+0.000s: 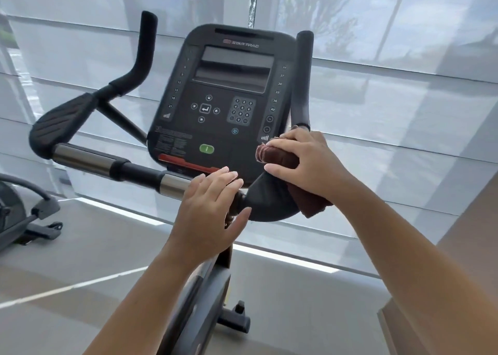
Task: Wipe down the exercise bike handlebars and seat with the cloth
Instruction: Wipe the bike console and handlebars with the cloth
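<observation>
The exercise bike's black handlebars (89,163) run from a padded left rest across a chrome-and-black crossbar to a padded right rest (269,201). My right hand (304,163) presses a dark brown cloth (280,159) onto the right rest, fingers wrapped over it; a corner of the cloth hangs below. My left hand (213,209) lies on the middle of the crossbar with fingers spread, holding nothing. The seat is out of view.
The black console (226,93) with keypad and green button stands just behind my hands. Two upright grips (144,47) rise on either side of the console. Another machine (18,211) stands at the left on the floor. Blinds cover the windows ahead.
</observation>
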Demonstrator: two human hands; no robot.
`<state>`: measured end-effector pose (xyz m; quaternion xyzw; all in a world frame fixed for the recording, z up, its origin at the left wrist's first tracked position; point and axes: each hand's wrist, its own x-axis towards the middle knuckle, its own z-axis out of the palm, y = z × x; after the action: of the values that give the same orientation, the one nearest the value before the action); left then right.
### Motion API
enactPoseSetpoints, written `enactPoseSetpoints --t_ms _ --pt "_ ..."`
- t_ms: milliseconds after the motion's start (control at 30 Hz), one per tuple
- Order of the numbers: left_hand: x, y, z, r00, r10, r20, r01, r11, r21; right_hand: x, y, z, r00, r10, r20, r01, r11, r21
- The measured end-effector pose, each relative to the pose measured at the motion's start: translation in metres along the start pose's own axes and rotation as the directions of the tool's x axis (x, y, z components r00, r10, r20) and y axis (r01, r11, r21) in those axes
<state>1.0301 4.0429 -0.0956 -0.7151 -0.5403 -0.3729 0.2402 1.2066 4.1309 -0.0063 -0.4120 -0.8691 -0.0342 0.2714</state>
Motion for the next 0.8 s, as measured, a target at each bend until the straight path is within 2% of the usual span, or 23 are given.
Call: enactPoseSetpoints --t_ms 133,200,267,333,400,500,700,800 --pt "-0.007 -0.009 0.013 0.999 0.023 -0.032 -0.024 0.998 -0.053 -0.021 -0.01 0.008 0.989 -0.019 -0.147 0.021 1.0 0.014" --pt "-0.006 -0.011 0.016 0.998 0.026 -0.065 -0.032 0.995 -0.091 -0.039 -0.019 0.019 0.965 -0.06 -0.256 0.057 0.998 -0.022" --pt "-0.005 -0.013 0.018 0.995 0.026 -0.094 -0.037 0.992 -0.119 -0.05 -0.024 0.025 0.946 -0.111 -0.305 0.101 0.994 -0.05" --pt "-0.005 -0.014 0.018 0.995 0.027 -0.099 -0.041 0.989 -0.142 -0.041 -0.017 0.018 0.957 -0.134 -0.257 0.125 0.991 -0.052" --pt "-0.004 -0.014 0.016 0.996 0.028 -0.081 -0.041 0.986 -0.161 -0.015 -0.006 0.006 0.979 -0.058 -0.195 0.051 0.998 -0.042" --pt "-0.002 -0.019 0.009 0.999 0.029 -0.04 -0.036 0.981 -0.189 0.008 0.003 0.002 0.984 0.026 -0.174 -0.036 0.998 -0.054" --pt "0.005 -0.028 0.0 0.999 0.044 -0.003 -0.043 0.959 -0.281 -0.055 -0.037 0.02 0.964 -0.091 -0.25 0.082 0.996 -0.046" --pt "0.005 -0.025 -0.001 1.0 0.002 0.015 0.003 0.951 -0.308 -0.037 -0.028 0.01 0.98 -0.091 -0.179 0.073 0.992 -0.106"
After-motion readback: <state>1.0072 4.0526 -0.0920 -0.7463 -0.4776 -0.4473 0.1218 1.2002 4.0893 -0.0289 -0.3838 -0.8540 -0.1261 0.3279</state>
